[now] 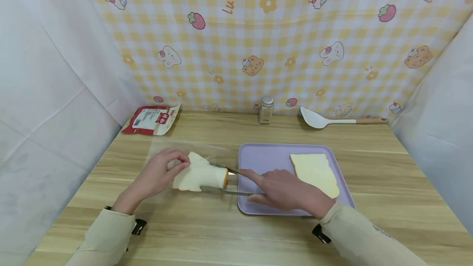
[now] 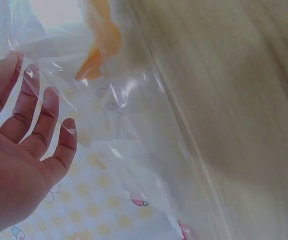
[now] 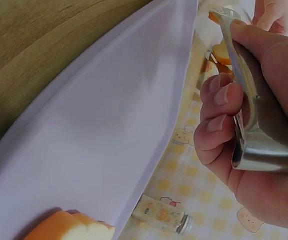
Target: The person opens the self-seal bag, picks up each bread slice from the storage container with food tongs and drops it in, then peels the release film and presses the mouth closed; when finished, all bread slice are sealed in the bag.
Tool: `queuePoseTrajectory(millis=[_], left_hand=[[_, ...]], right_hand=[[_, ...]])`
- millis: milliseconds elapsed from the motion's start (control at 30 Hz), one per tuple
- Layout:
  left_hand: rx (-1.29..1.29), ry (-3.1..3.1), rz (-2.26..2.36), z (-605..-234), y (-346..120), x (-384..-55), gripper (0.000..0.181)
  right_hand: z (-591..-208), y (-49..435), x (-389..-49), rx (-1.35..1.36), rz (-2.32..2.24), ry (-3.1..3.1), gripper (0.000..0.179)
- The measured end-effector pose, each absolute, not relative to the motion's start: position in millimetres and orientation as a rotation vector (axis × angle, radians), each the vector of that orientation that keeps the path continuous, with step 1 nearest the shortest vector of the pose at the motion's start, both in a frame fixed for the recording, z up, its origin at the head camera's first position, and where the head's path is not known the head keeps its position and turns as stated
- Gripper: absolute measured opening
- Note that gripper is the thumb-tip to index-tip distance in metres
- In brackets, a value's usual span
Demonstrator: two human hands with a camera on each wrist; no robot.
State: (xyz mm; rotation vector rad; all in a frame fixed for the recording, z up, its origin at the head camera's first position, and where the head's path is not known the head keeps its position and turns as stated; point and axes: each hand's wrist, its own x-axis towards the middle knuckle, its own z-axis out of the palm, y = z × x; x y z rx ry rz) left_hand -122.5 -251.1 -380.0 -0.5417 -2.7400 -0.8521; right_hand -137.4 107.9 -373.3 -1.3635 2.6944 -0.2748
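My left hand (image 1: 160,171) pinches the edge of a clear plastic bag (image 2: 133,115) between thumb and fingertips. A white bread slice with orange-brown crust (image 1: 201,175) lies at the bag, close to those fingers. My right hand (image 1: 282,188) grips metal tongs (image 3: 256,115), fingers curled round the handle. The tong arms reach left from the tray, one on each side of the slice's right end. Whether they squeeze it cannot be told. A second bread slice (image 1: 315,173) lies flat on the right part of the lilac tray (image 1: 262,155), under my right forearm's far side.
A red and white packet (image 1: 151,120) lies at the back left. A small shaker jar with a silver lid (image 1: 266,112) stands at the back, left of a white spatula with a wooden handle (image 1: 314,119). A checked curtain (image 1: 236,40) hangs behind the wooden table (image 1: 207,233).
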Motion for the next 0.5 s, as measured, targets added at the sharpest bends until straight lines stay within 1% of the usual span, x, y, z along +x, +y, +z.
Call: queuePoseTrajectory(millis=[500], left_hand=[[-0.549,-2.729,-0.912,-380,-248,-121,0.006]], right_hand=[[-370,93,-142,-1.413,-0.289,2.634,0.066]])
